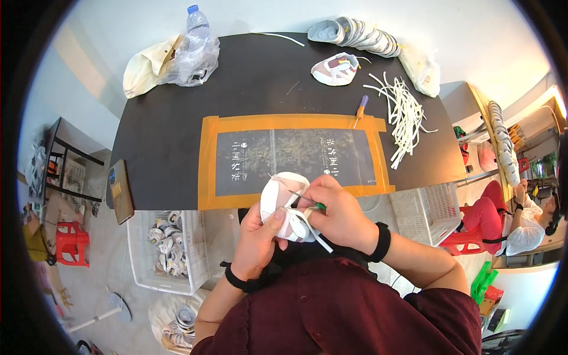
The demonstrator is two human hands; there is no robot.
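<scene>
In front of my chest, just past the table's near edge, is a small white and pink shoe upper (273,195). My left hand (255,241) grips it from the left, the thumb pressed on its side. My right hand (342,214) is closed around a green-handled awl (321,206), whose thin metal shaft points left over the upper's opening. A white shoelace (318,235) trails down from the upper below my right fingers. Where the awl's tip meets the upper is too small to make out.
A mat (296,155) edged with orange tape covers the table's near part. Beyond it lie a purple-handled awl (362,106), a pile of white laces (407,121), another shoe upper (336,69) and a row of stacked uppers (361,35). A phone (121,192) rests at the left edge.
</scene>
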